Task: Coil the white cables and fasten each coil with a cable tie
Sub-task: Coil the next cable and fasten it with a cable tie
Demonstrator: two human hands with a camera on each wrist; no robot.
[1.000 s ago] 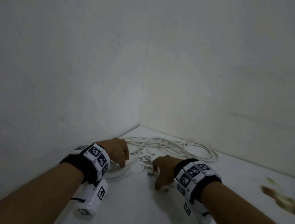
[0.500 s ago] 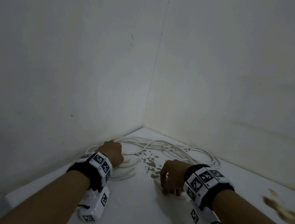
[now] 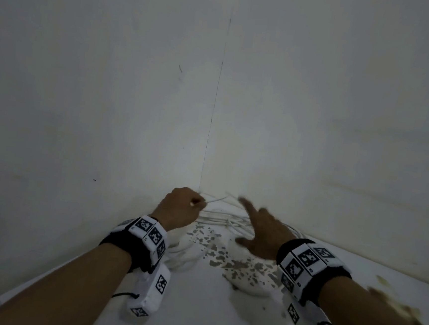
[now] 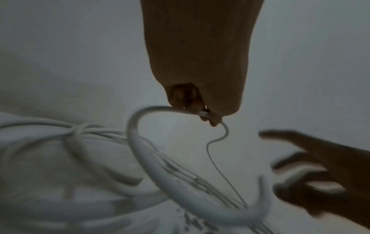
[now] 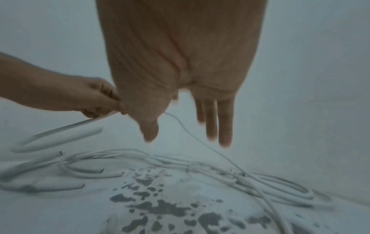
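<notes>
Several white cables [image 5: 230, 174] loosely tangled, one pinched by left hand [image 3: 178, 208].

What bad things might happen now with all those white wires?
1. The left hand pinches only the end of a thick white cable together with a thin white wire; a hard pull may make them slip out.
2. Both run down into the loose pile of cables, so lifting could tighten a tangle.
3. The right hand hangs open, holding nothing, so the loops could spring apart.
</notes>
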